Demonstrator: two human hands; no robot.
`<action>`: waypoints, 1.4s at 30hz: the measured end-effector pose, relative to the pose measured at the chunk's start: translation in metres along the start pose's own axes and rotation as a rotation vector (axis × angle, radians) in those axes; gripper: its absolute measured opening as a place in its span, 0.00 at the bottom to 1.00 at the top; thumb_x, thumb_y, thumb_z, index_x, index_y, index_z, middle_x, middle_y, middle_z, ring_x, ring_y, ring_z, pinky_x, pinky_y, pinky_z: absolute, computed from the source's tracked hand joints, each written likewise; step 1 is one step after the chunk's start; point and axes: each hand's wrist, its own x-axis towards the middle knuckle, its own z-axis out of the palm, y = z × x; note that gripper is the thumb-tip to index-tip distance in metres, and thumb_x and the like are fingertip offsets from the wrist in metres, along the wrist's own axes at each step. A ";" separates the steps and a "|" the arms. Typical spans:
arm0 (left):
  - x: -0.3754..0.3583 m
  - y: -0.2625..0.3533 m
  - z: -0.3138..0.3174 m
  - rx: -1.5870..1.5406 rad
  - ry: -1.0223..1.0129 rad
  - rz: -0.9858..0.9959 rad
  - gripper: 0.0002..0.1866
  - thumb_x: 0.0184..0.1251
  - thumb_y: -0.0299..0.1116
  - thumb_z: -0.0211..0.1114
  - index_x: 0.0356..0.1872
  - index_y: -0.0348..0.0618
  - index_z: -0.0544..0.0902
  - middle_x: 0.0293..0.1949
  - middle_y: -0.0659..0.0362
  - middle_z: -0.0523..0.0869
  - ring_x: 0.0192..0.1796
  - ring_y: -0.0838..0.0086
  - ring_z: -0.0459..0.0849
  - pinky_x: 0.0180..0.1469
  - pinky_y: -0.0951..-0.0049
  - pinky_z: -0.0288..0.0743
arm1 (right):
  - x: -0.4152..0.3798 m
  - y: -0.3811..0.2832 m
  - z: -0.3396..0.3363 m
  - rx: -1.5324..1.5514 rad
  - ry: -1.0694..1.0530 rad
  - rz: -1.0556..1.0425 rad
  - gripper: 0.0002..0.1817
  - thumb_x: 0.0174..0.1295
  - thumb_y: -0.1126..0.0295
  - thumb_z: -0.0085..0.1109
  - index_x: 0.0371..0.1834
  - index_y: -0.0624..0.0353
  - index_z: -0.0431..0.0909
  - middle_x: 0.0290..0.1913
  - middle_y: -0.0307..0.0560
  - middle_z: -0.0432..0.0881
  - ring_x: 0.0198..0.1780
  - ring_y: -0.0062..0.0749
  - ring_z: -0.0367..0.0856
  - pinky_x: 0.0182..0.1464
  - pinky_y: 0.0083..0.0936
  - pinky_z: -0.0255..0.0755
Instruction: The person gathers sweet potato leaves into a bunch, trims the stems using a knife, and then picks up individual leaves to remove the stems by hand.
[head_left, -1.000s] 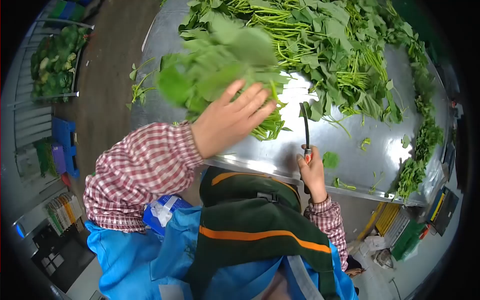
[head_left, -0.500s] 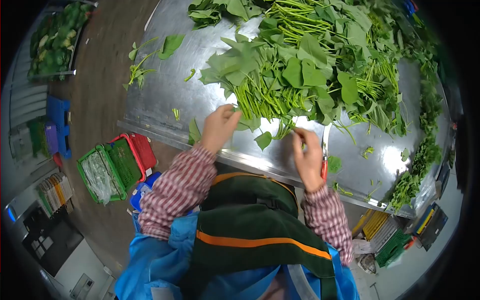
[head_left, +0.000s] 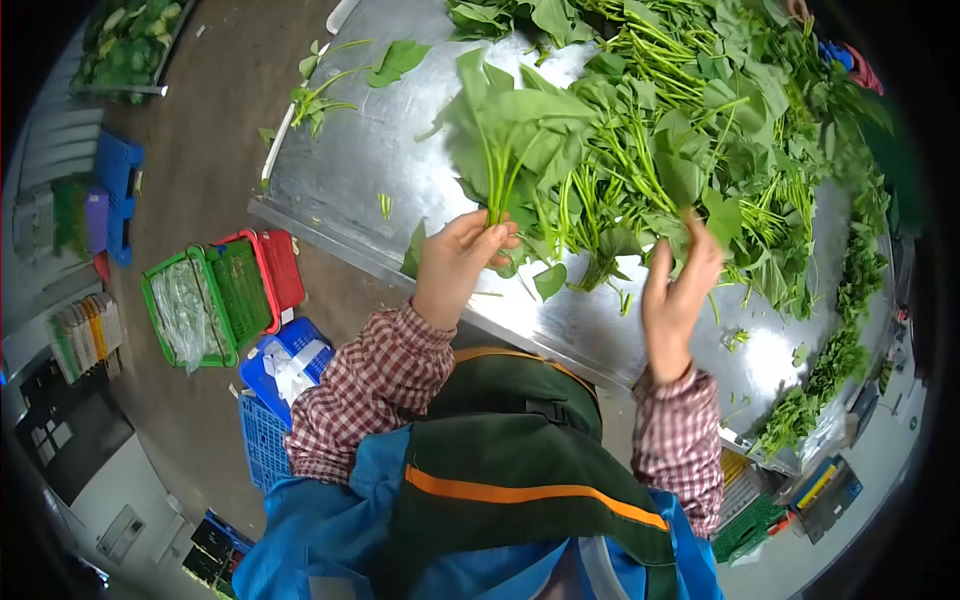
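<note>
Several leafy green stems stand up from my left hand, whose fingers are closed round their lower ends. Their broad leaves fan out above it, over the metal table. My right hand is at the near edge of a big pile of leafy greens, thumb and fingers apart and the fingertips among the leaves. Nothing shows in its grip. A single loose leaf lies on the metal between my two hands.
Loose sprigs and cut stem bits lie on the table's left part. A green crate, red crate and blue basket stand on the floor at left. Another person's sleeve shows at the far right.
My left hand has picked up a bunch of leafy stems and raised it. My right hand has moved up to the pile; the red-handled knife beside it no longer shows. The view has shifted.
</note>
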 end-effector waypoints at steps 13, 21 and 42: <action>-0.023 -0.009 0.011 0.093 0.008 0.257 0.14 0.59 0.23 0.60 0.47 0.33 0.74 0.40 0.57 0.80 0.35 0.81 0.79 0.36 0.83 0.74 | -0.007 -0.073 0.040 1.401 -0.576 0.779 0.13 0.59 0.68 0.57 0.44 0.64 0.76 0.34 0.36 0.78 0.31 0.15 0.69 0.34 0.13 0.65; -0.028 0.006 0.012 0.022 0.100 0.185 0.10 0.57 0.18 0.60 0.42 0.31 0.78 0.38 0.57 0.82 0.39 0.79 0.80 0.41 0.81 0.74 | -0.010 -0.087 0.041 1.469 -0.441 0.809 0.12 0.57 0.72 0.59 0.43 0.63 0.75 0.32 0.37 0.78 0.29 0.17 0.71 0.34 0.12 0.66; 0.008 -0.021 -0.027 -0.513 0.314 -0.054 0.15 0.69 0.39 0.50 0.47 0.38 0.72 0.30 0.60 0.75 0.33 0.76 0.75 0.40 0.74 0.70 | -0.023 -0.067 0.059 0.504 -0.303 0.289 0.10 0.52 0.74 0.61 0.36 0.64 0.75 0.35 0.50 0.78 0.29 0.32 0.76 0.32 0.24 0.70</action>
